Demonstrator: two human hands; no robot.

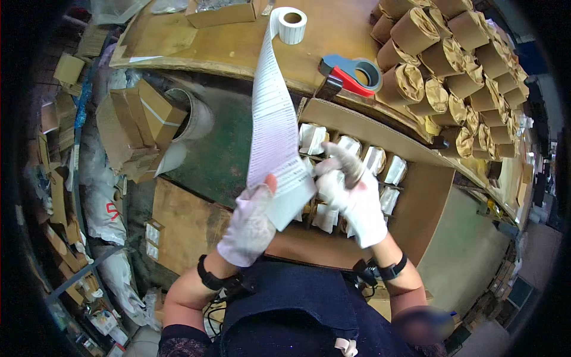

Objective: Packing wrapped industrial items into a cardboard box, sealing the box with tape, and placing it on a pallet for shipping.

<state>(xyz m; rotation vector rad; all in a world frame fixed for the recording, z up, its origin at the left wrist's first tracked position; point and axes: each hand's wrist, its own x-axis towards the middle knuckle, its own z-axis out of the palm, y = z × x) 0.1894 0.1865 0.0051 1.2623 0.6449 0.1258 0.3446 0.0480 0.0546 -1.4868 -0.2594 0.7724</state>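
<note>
My left hand (248,223), in a white glove, grips the lower end of a long strip of white printed labels (273,128), thumb on its face. The strip runs up to a label roll (292,30) standing on the workbench. At the strip's right edge is my right hand (355,196), gloved too, with some fingers crooked; motion blur hides whether it pinches a label. Beneath both hands sits an open cardboard box (431,205), holding several brown paper-wrapped pieces with white labels (395,171) on top. My hands cover part of its contents.
A tape dispenser (355,76) lies near the wooden workbench's (223,50) front edge. Brown paper-wrapped cylinders (461,71) are stacked at the right. A small carton (223,13) is at the back. Folded cardboard (140,119) fills a round bin (199,116) on the left.
</note>
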